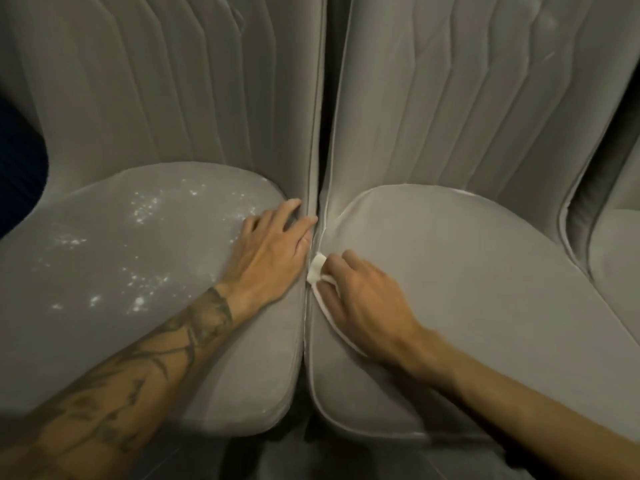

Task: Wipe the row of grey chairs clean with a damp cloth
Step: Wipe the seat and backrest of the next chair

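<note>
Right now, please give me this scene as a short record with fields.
left seat: grey, white specks on it
right seat: grey, no specks visible
cloth: white, at the gap between the seats
left hand: rests flat on left seat's edge by the gap
right hand: holds cloth against right seat's edge

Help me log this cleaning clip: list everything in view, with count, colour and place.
grey velvet padded chairs: three, grey, side by side; the rightmost is only partly in frame.
white powdery specks: many, white, scattered over the left chair's seat.
small white cloth: one, white, at the right chair's seat edge by the gap.
dark blue shape: one, dark blue, left edge; cannot tell what it is.
left hand: one, tattooed forearm, fingers flat on the left seat's edge.
right hand: one, holds the cloth.
</note>
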A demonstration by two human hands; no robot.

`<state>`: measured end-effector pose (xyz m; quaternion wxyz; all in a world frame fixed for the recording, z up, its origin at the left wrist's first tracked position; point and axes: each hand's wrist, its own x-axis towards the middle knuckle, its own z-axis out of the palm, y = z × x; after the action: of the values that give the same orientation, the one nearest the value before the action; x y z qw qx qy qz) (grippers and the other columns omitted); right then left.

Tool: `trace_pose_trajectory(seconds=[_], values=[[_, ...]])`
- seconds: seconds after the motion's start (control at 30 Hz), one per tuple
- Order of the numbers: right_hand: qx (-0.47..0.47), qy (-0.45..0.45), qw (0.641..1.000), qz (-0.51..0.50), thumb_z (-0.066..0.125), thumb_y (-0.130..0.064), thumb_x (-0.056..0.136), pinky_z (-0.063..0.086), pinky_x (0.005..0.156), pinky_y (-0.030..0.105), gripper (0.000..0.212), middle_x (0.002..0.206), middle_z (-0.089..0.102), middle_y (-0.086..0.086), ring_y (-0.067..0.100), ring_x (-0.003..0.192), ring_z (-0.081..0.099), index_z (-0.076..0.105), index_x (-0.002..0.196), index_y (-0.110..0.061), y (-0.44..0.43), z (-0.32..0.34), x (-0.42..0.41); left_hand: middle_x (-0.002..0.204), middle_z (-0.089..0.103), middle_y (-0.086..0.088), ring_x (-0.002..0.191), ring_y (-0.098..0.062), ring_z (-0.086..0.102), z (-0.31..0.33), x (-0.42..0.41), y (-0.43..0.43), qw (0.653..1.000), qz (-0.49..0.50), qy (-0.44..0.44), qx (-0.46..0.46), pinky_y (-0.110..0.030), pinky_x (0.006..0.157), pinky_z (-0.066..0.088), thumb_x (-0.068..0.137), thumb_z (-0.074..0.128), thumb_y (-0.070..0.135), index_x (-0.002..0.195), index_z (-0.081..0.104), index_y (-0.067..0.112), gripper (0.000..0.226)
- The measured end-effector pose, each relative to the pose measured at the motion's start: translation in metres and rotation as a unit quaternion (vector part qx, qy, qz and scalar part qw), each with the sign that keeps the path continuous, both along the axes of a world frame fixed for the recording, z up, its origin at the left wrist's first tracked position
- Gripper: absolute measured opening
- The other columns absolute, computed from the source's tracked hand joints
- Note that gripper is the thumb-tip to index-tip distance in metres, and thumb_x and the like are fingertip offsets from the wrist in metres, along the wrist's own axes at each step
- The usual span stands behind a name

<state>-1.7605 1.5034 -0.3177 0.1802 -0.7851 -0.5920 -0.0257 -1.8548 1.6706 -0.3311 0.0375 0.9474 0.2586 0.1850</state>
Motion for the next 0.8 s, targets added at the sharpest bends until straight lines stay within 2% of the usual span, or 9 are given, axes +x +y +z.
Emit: trace_pose_trajectory(seconds=[0.1, 0.17, 0.27, 0.37, 0.43, 0.5, 0.6, 0.73, 0.8], values=[[-0.014, 0.004, 0.995, -0.098, 0.042, -0.036, 0.104, 0.049, 0.079, 0.046, 0.024, 0.107, 0.058, 0.008, 0.032, 0.091, 0.06, 0.053, 0.11, -0.016, 0.04, 0.014, 0.015, 0.155, 0.043, -0.006, 0.127, -0.031, 0.052, 0.0, -0.001, -0.001, 1.0, 0.005, -0.006, 0.011, -0.048, 0.102, 0.038, 0.109, 0.04, 0.039, 0.141, 0.057, 0.029, 0.037], [-0.011, -0.001, 0.99, -0.138, 0.04, -0.034, 0.105, 0.049, 0.081, 0.047, 0.026, 0.111, 0.059, 0.009, 0.032, 0.094, 0.06, 0.054, 0.115, -0.015, 0.048, 0.015, 0.007, 0.154, 0.045, -0.008, 0.126, -0.032, 0.053, -0.001, 0.0, 0.0, 1.0, 0.002, -0.01, 0.02, -0.048, 0.1, 0.04, 0.109, 0.036, 0.041, 0.139, 0.056, 0.029, 0.038], [0.015, -0.016, 0.995, -0.099, 0.046, -0.034, 0.103, 0.048, 0.067, 0.044, 0.016, 0.095, 0.053, 0.003, 0.025, 0.077, 0.053, 0.053, 0.102, -0.02, -0.001, 0.001, -0.047, 0.154, 0.045, -0.01, 0.126, -0.033, 0.052, -0.004, 0.0, 0.002, 1.0, -0.002, -0.007, 0.018, -0.049, 0.099, 0.039, 0.107, 0.035, 0.046, 0.137, 0.057, 0.027, 0.042], [-0.012, -0.023, 0.996, -0.083, 0.052, -0.04, 0.098, 0.041, 0.058, 0.036, 0.015, 0.088, 0.043, -0.004, 0.018, 0.071, 0.042, 0.047, 0.095, -0.026, -0.067, -0.006, -0.095, 0.156, 0.042, -0.011, 0.129, -0.035, 0.05, -0.003, 0.0, 0.002, 1.0, -0.006, 0.015, 0.005, -0.05, 0.102, 0.038, 0.105, 0.036, 0.053, 0.139, 0.056, 0.025, 0.048], [-0.008, -0.029, 0.994, -0.104, 0.054, -0.039, 0.098, 0.037, 0.059, 0.032, 0.015, 0.088, 0.044, -0.005, 0.018, 0.071, 0.043, 0.048, 0.094, -0.026, -0.072, -0.006, -0.095, 0.16, 0.038, -0.012, 0.133, -0.036, 0.046, -0.001, 0.001, -0.002, 1.0, -0.006, 0.028, -0.013, -0.05, 0.107, 0.035, 0.105, 0.035, 0.056, 0.142, 0.055, 0.024, 0.053], [0.012, -0.036, 0.988, -0.149, 0.051, -0.037, 0.101, 0.039, 0.064, 0.036, 0.016, 0.091, 0.05, 0.0, 0.023, 0.076, 0.05, 0.052, 0.096, -0.022, -0.043, 0.003, -0.084, 0.164, 0.033, -0.012, 0.139, -0.035, 0.041, 0.0, 0.004, -0.006, 0.999, 0.005, 0.029, -0.042, -0.051, 0.112, 0.03, 0.104, 0.033, 0.059, 0.143, 0.054, 0.025, 0.056], [-0.011, -0.041, 0.979, -0.2, 0.045, -0.038, 0.104, 0.04, 0.07, 0.04, 0.019, 0.098, 0.054, 0.004, 0.028, 0.085, 0.053, 0.054, 0.103, -0.022, -0.011, 0.006, -0.077, 0.167, 0.029, -0.011, 0.141, -0.035, 0.039, -0.002, 0.005, -0.015, 0.999, 0.022, 0.031, -0.039, -0.052, 0.114, 0.027, 0.102, 0.031, 0.064, 0.143, 0.052, 0.027, 0.059], [0.003, -0.042, 0.976, -0.214, 0.059, -0.035, 0.096, 0.032, 0.062, 0.035, 0.013, 0.089, 0.044, -0.001, 0.023, 0.073, 0.044, 0.051, 0.098, -0.024, -0.081, -0.006, -0.115, 0.165, 0.03, -0.013, 0.139, -0.037, 0.04, -0.001, 0.004, -0.015, 0.999, 0.022, 0.028, -0.02, -0.055, 0.113, 0.03, 0.099, 0.036, 0.07, 0.142, 0.053, 0.027, 0.063], [0.001, -0.04, 0.971, -0.236, 0.059, -0.035, 0.096, 0.035, 0.062, 0.035, 0.013, 0.088, 0.042, -0.003, 0.022, 0.073, 0.042, 0.05, 0.097, -0.025, -0.114, -0.011, -0.132, 0.165, 0.029, -0.014, 0.139, -0.038, 0.039, 0.0, 0.004, -0.016, 0.999, 0.016, 0.03, -0.02, -0.056, 0.113, 0.029, 0.099, 0.037, 0.071, 0.142, 0.052, 0.025, 0.065]])
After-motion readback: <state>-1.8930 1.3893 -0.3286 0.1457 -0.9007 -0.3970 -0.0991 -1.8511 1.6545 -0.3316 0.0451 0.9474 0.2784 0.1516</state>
